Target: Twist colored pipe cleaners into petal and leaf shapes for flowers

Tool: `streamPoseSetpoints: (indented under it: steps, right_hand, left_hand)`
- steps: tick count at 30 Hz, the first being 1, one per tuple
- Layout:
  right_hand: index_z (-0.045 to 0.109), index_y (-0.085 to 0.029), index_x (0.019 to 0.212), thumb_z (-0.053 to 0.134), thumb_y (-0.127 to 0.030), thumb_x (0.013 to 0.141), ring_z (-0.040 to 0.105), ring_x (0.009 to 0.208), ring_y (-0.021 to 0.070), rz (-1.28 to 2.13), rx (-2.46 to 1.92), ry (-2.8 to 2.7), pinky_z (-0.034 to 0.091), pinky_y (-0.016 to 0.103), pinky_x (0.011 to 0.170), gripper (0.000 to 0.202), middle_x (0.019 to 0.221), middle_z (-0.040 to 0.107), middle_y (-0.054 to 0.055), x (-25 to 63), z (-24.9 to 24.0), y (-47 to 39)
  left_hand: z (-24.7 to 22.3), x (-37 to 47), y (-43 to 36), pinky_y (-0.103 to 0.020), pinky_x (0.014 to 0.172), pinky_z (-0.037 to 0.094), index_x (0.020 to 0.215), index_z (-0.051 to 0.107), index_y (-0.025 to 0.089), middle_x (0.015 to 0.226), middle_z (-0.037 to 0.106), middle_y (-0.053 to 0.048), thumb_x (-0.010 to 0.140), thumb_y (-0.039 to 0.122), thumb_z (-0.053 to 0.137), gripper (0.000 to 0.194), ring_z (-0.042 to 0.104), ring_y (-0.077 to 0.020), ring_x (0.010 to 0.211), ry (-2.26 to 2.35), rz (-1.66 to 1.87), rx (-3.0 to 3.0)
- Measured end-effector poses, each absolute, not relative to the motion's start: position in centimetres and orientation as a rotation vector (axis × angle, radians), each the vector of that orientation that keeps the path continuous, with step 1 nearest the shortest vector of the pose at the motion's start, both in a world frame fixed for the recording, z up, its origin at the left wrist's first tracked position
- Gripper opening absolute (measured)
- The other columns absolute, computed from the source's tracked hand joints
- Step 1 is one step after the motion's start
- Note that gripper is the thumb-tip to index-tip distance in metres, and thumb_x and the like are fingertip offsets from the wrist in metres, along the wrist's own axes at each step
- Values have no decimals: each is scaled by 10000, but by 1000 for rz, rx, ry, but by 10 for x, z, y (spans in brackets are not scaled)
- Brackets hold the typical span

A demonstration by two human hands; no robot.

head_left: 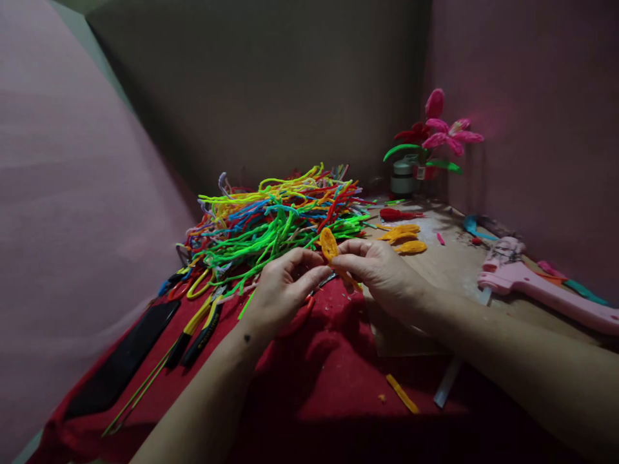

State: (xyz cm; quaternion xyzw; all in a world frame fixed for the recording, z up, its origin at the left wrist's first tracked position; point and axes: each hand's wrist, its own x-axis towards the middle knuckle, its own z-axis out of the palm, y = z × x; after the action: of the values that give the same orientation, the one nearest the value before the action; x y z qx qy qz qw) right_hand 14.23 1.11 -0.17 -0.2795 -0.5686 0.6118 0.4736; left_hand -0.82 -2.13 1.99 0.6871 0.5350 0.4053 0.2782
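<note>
Between my two hands, above the red cloth [333, 341], is an orange pipe-cleaner petal [329, 243], a fuzzy oval loop standing up with its tail pointing down to the right. My left hand [285, 287] pinches at its lower left side, thumb and forefinger together. From the right, my right hand [382, 274] grips its base between thumb and fingers. Several finished orange petals [406, 238] lie on the board just beyond my right hand. Behind my hands rises a heap of coloured pipe cleaners [275, 225].
Yellow-handled pliers [200, 328] and a black phone-like slab [123, 361] lie at left. A pink glue gun [546, 290] rests on the board [445, 258] at right. Pink pipe-cleaner flowers [452, 135] stand at the back beside a small jar [402, 179]. An orange strip [402, 394] lies in front.
</note>
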Motion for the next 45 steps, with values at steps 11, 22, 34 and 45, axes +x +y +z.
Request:
streamPoseSetpoints:
  steps: [11,22,34,45]
  right_hand:
    - [492,-149,544,497,-153,706,369,477,71,1468,-709,-1559,301,225,480,162,505,448,-34,143,-2,5]
    - [577,-140,616,524,-187,706,373,513,73,1164,-751,-1767,283,221,493,115,550,454,-30,141,-6,8]
    - [532,-148,558,515,-186,677,341,457,68,1409,-810,-1659,246,228,450,126,485,432,-38,142,-9,9]
    - [524,-145,523,579,-242,694,389,458,70,1419,-826,-1509,277,224,448,205,485,484,-21,146,-2,10]
  left_hand:
    - [10,-6,-14,-160,454,313,802,626,141,627,559,15,667,254,691,187,435,-36,478,1080,1210,1276]
    - [12,-10,-14,-161,416,274,655,573,126,534,515,45,623,219,721,177,392,-26,424,1117,1217,1305]
    - [11,-5,-13,-171,436,279,724,605,135,568,516,36,623,210,711,165,394,-33,446,1106,1156,1297]
    - [17,-1,-17,-174,405,287,745,578,139,575,534,39,632,254,700,202,394,-38,419,1278,1070,1470]
